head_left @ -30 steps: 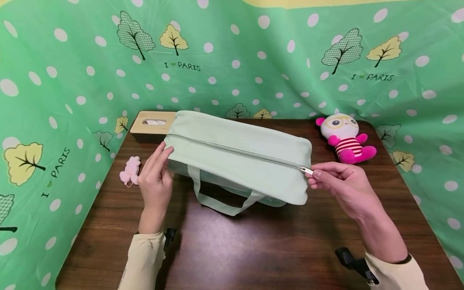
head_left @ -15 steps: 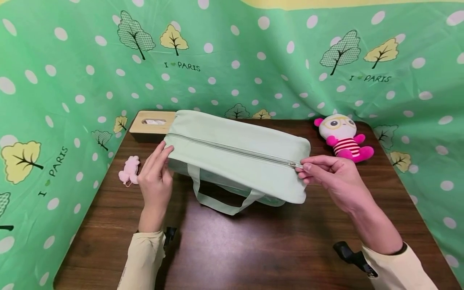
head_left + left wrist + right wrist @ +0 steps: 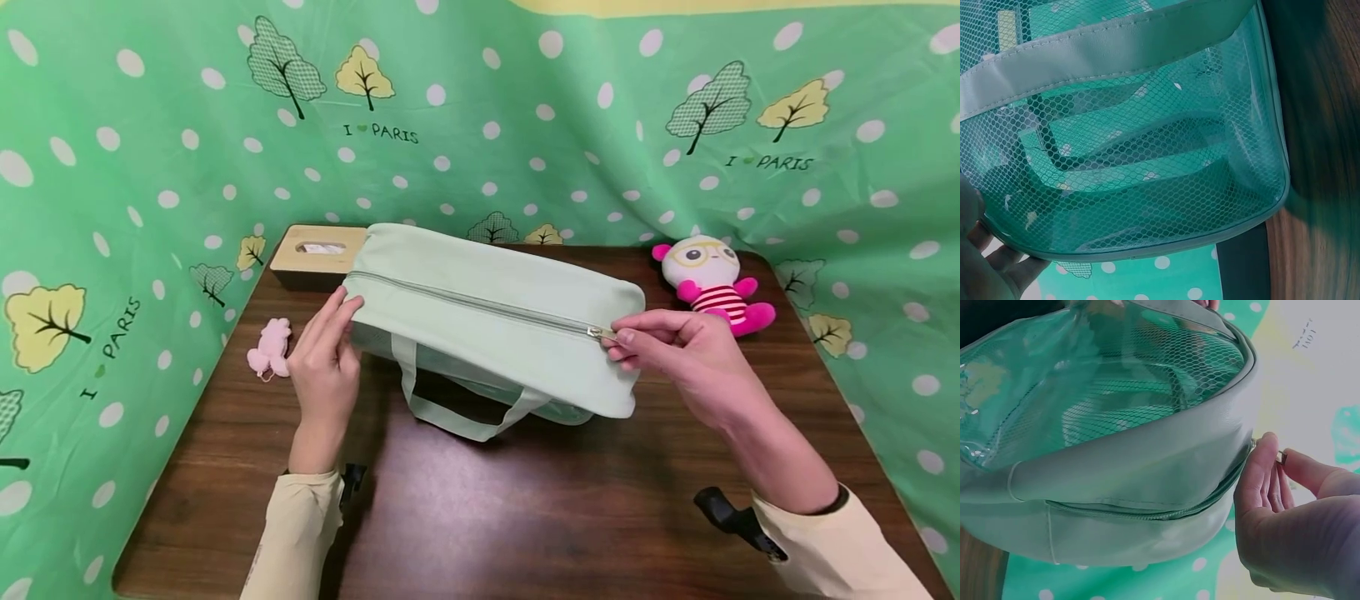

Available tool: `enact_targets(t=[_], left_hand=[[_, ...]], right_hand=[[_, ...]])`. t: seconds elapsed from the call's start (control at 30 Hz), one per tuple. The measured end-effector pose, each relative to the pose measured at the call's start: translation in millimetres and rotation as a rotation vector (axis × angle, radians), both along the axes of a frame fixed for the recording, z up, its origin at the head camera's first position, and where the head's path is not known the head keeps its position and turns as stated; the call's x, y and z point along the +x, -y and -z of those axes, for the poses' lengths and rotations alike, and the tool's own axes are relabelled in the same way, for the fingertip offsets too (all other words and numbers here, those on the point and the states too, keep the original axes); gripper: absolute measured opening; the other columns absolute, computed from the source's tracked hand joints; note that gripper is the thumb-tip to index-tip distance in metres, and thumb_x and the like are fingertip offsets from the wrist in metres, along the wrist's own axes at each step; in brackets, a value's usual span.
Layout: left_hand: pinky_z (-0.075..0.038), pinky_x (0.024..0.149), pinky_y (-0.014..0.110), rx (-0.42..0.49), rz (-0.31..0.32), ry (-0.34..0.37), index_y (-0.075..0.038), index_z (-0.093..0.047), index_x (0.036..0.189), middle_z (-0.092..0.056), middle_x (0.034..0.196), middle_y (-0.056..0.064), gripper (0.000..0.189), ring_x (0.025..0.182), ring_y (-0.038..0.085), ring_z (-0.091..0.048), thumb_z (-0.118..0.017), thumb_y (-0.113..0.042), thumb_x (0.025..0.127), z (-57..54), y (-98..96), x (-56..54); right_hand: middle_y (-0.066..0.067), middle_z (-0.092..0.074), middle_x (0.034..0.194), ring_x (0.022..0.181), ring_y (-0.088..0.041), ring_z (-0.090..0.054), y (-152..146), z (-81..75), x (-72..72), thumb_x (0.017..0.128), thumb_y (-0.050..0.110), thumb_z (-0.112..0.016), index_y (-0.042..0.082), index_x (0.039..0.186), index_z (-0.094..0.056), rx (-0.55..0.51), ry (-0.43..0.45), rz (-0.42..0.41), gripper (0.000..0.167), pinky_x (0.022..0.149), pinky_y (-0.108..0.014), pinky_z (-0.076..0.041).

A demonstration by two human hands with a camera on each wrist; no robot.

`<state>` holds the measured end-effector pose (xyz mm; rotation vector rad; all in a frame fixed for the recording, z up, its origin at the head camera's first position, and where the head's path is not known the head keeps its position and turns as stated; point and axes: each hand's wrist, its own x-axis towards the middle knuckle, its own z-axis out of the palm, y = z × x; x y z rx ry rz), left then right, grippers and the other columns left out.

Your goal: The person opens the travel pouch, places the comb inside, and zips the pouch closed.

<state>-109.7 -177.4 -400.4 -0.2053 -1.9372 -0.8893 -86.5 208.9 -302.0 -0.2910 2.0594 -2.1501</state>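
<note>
A pale green bag (image 3: 487,279) with clear and mesh sides stands on the table, its zipper running lengthwise along the top. My right hand (image 3: 690,354) pinches the metal zipper pull (image 3: 601,333) between thumb and fingers, a short way in from the bag's right end. Behind the slider, in the right wrist view, the zipper edges (image 3: 1166,514) lie parted. At the opposite end my left hand (image 3: 326,375) holds the bag's near left corner, fingertips on the top edge. Its fingers (image 3: 1025,272) show along the rim in the left wrist view. A strap handle (image 3: 457,423) hangs toward me.
A tissue box (image 3: 315,258) with a wooden top stands behind the bag's left end. Left of my left hand lies a small pink plush (image 3: 270,348). A panda plush (image 3: 712,283) in a striped shirt sits at the back right. Green dotted cloth encloses the brown table (image 3: 495,517).
My right hand has drawn the zipper pull leftward from the bag's right end, along the top. My left hand has stayed at the left corner.
</note>
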Motion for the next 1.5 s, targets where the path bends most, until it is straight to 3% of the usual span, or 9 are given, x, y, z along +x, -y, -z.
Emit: enact_targets(t=[0.2,0.47,0.6,0.77,0.87,1.03,1.5], left_hand=[[-0.052,0.099,0.033,0.000,-0.010,-0.008,-0.004,-0.079,0.111,-0.075,0.123,0.013,0.023,0.107,0.040,-0.072,-0.061,0.004,0.099,-0.8,-0.7,0.2],[-0.050,0.100,0.027,0.010,-0.003,-0.001,-0.004,-0.079,0.110,-0.075,0.123,0.013,0.024,0.107,0.039,-0.072,-0.060,0.005,0.099,-3.2,-1.6,0.1],[-0.051,0.100,0.029,0.007,-0.007,0.002,-0.004,-0.079,0.110,-0.075,0.122,0.013,0.022,0.107,0.040,-0.072,-0.061,0.003,0.100,-3.7,-1.4,0.0],[-0.056,0.091,0.045,0.000,-0.017,-0.002,-0.004,-0.079,0.110,-0.075,0.122,0.013,0.022,0.106,0.039,-0.073,-0.061,0.003,0.099,-3.9,-1.4,-0.7],[-0.056,0.084,0.053,-0.003,-0.022,-0.003,-0.005,-0.079,0.110,-0.075,0.122,0.012,0.022,0.106,0.038,-0.073,-0.061,0.004,0.099,-4.4,-1.5,-1.1],[-0.055,0.081,0.054,0.000,-0.023,0.000,-0.005,-0.079,0.109,-0.075,0.122,0.012,0.024,0.104,0.038,-0.073,-0.060,0.006,0.098,-4.5,-1.7,-0.6],[-0.056,0.083,0.056,0.005,-0.020,-0.001,-0.005,-0.079,0.109,-0.075,0.122,0.012,0.022,0.106,0.039,-0.073,-0.060,0.003,0.099,-3.4,-1.5,-2.3]], right_hand=[[-0.004,-0.079,0.088,0.078,-0.013,-0.077,8.5,-7.2,-4.9,0.095,-0.012,-0.063,0.013,0.096,-0.081,0.066,-0.002,0.002,0.031,0.070,-0.026,-0.060],[-0.003,-0.079,0.088,0.078,-0.012,-0.077,13.9,-12.5,-8.5,0.096,-0.008,-0.064,0.014,0.097,-0.080,0.100,0.031,-0.017,0.027,0.070,-0.025,-0.060],[-0.003,-0.079,0.087,0.078,-0.012,-0.077,17.6,-14.8,-10.4,0.096,-0.008,-0.065,0.006,0.101,-0.079,0.137,0.015,-0.032,0.021,0.069,-0.025,-0.060],[-0.002,-0.079,0.085,0.077,-0.012,-0.077,23.8,-18.9,-12.0,0.095,-0.006,-0.067,-0.006,0.108,-0.076,0.202,0.005,-0.033,0.015,0.067,-0.024,-0.059],[-0.001,-0.079,0.085,0.077,-0.011,-0.076,28.1,-21.8,-12.8,0.095,-0.004,-0.068,-0.014,0.112,-0.072,0.236,0.008,-0.033,0.019,0.066,-0.024,-0.059],[0.001,-0.079,0.085,0.079,-0.010,-0.076,36.0,-26.7,-14.7,0.096,-0.001,-0.068,-0.020,0.118,-0.065,0.264,0.044,-0.040,0.029,0.066,-0.025,-0.059],[0.002,-0.078,0.083,0.075,-0.008,-0.074,57.9,-39.4,-18.7,0.096,0.005,-0.072,-0.014,0.121,-0.068,0.383,0.035,-0.037,0.032,0.068,-0.026,-0.059]])
